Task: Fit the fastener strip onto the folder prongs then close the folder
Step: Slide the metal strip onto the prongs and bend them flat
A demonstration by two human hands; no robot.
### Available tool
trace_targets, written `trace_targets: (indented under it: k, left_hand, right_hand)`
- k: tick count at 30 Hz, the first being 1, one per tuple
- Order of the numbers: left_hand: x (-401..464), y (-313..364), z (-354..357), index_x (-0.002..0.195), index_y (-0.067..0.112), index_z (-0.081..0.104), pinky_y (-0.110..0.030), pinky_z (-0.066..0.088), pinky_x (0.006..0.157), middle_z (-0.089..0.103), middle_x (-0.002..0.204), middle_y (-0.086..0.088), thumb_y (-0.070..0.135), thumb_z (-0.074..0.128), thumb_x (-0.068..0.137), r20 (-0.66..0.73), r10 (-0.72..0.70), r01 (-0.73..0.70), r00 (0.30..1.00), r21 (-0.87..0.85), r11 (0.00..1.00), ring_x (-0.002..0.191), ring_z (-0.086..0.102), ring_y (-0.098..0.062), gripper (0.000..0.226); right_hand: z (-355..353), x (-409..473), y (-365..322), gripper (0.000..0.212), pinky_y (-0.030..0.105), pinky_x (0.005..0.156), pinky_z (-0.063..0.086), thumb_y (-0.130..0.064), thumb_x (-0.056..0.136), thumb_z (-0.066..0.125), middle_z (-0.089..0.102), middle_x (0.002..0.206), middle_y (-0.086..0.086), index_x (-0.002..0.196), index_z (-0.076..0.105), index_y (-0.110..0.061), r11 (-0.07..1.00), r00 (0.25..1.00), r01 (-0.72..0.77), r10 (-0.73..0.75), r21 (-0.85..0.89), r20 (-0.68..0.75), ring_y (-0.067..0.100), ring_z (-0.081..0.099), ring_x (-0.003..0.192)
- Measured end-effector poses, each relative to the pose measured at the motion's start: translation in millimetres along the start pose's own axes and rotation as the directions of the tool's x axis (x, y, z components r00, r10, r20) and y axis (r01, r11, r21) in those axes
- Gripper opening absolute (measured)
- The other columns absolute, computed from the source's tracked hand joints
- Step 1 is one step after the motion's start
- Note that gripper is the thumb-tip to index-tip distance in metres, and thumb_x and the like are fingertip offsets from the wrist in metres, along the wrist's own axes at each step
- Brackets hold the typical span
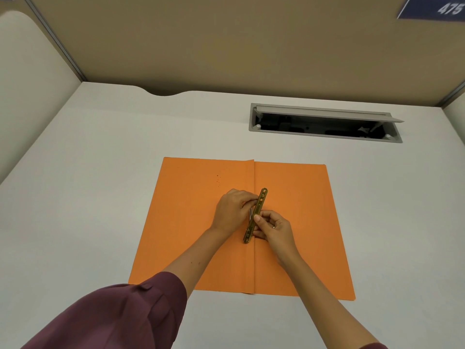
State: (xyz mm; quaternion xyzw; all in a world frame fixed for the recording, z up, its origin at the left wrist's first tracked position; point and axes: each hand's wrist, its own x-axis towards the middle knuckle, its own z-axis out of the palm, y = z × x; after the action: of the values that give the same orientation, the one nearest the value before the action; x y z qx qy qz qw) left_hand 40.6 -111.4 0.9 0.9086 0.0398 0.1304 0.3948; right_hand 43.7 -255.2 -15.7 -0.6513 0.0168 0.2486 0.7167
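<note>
Orange folder (196, 222) open flat on white table (88, 172); left hand (232, 210) and right hand (273, 227) both pinch-grip brass fastener strip (255, 215) over centre fold; blue sign (432, 7) reads "475".

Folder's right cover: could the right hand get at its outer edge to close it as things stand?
Probably not yet: the right hand and left hand both hold the fastener strip; the folder cover lies bare.

Orange folder (297, 222), brass-gold fastener strip (259, 207), maroon sleeve (120, 316)
</note>
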Motion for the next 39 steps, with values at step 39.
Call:
trace_targets:
  k: [39]
  left_hand:
    - [-43.9,-14.1,-1.9,0.117,0.031,0.063,-0.05,0.029,0.095,0.059,0.131,0.013,0.029,0.053,0.093,0.147,0.092,-0.131,0.985,0.28,0.951,0.134,0.039,-0.013,0.025]
  right_hand:
    - [13.4,-7.1,0.4,0.012,0.021,0.035,0.042,-0.015,0.086,0.063,0.06,0.056,0.017,0.075,0.063,-0.013,0.937,0.958,0.063,-0.154,-0.343,-0.244,0.013,0.052,0.039]
